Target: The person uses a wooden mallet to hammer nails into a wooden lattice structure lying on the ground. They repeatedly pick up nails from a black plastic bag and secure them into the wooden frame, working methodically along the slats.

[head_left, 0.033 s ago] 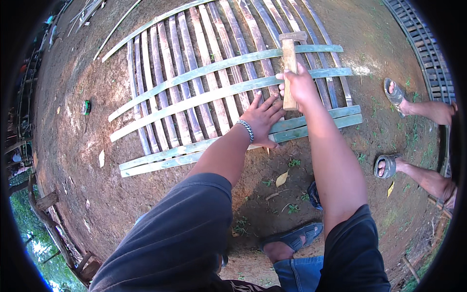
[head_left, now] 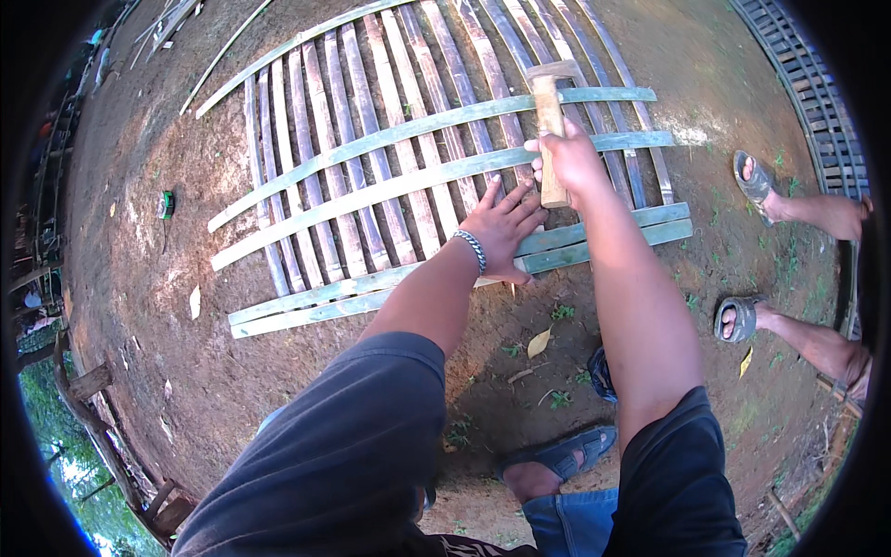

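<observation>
Big bamboo slat panel (head_left: 371, 176) lies flat on the dirt ground (head_left: 139, 306), filling the view from 9 to 2 o'clock. Another person's sandalled feet (head_left: 752, 181) at 3 o'clock, well apart.

Left hand (head_left: 501, 227) near centre, fingers spread wide, pressed flat on the green cross strips. Right hand (head_left: 571, 162) at 1 o'clock, fist wrapped round the wooden hammer (head_left: 549, 121), head raised over a cross strip.

Looks like nailing/tapping is underway. Next blow prob needs the left fingers kept clear of the strike spot.

Second person (head_left: 826, 278) cut off at right
</observation>
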{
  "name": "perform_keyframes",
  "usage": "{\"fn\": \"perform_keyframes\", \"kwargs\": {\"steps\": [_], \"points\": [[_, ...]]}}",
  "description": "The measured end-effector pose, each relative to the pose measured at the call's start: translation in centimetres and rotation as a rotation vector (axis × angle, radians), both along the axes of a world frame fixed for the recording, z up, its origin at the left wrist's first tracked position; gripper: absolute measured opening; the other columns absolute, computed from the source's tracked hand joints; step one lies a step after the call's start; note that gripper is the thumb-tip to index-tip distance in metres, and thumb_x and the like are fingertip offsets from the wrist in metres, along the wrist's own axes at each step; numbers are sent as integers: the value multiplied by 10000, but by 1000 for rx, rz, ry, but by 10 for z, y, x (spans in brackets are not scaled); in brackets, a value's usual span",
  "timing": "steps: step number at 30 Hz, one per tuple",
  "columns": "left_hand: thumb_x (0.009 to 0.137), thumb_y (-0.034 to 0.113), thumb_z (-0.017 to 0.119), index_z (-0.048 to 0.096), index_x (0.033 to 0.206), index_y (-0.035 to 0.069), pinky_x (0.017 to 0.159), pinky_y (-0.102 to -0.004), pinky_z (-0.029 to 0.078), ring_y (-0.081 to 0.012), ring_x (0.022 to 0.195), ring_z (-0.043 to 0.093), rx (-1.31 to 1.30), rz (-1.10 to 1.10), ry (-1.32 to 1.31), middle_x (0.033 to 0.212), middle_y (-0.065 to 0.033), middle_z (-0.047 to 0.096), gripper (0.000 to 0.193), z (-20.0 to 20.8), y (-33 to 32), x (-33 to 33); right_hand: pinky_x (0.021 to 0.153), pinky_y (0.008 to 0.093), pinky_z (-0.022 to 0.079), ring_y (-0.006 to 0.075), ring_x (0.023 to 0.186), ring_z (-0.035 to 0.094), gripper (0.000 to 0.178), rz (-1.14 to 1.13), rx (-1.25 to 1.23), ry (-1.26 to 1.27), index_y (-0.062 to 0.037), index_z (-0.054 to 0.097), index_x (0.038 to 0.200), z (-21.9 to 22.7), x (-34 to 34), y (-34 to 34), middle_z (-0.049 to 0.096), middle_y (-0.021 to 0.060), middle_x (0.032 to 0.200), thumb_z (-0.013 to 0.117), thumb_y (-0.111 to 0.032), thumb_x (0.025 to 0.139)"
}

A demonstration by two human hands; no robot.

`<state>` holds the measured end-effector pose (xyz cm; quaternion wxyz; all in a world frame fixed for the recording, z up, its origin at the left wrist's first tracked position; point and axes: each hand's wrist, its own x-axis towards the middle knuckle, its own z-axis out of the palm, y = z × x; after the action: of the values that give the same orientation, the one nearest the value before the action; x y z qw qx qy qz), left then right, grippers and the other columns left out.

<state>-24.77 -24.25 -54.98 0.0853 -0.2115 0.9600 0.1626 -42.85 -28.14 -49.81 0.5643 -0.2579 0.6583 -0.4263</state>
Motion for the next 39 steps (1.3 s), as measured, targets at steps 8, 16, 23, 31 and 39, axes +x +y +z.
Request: {"fn": "perform_keyframes", "kwargs": {"steps": [8, 16, 23, 31, 39], "points": [[745, 820, 657, 332, 1631, 136, 1290, -617, 39, -348, 1600, 182, -23, -5, -9, 1667, -112, 363, 1166, -3, -2, 6, 555, 326, 533, 144, 660, 594, 479, 86, 34, -25, -75, 440, 1534, -2, 10, -14, 708, 100, 955, 509, -103, 1061], [738, 816, 674, 341, 1624, 133, 1290, -620, 40, -354, 1588, 215, -15, 12, 32, 1649, -113, 389, 1167, -6, -1, 6, 544, 336, 527, 144, 657, 586, 424, -5, 20, -57, -73, 469, 1482, -7, 20, -15, 688, 88, 938, 512, -106, 1061], [739, 781, 695, 343, 1620, 124, 1292, -618, 38, -370, 1578, 236, 37, 24, 8, 1617, -123, 438, 1154, -1, -3, 6, 541, 318, 519, 146, 659, 592, 460, -31, 18, -24, -86, 458, 1509, -7, 25, -11, 693, 91, 928, 526, -95, 1054], [752, 812, 653, 323, 1632, 94, 1294, -596, -5, -348, 1616, 121, -20, -25, -55, 1699, -165, 294, 1183, -5, -5, 4, 568, 289, 520, 118, 666, 602, 598, -86, -151, 137, -65, 365, 1578, 6, 28, 52, 674, 80, 964, 587, -81, 1023], [765, 834, 627, 279, 1651, 118, 1290, -607, 76, -320, 1618, 123, -64, -32, -36, 1745, -89, 182, 1191, -4, -3, -1, 897, 470, 560, 474, 1065, 698, 621, 33, 117, 638, -9, 333, 1555, 1, 28, 284, 672, 284, 1235, 602, -186, 1024]]}}
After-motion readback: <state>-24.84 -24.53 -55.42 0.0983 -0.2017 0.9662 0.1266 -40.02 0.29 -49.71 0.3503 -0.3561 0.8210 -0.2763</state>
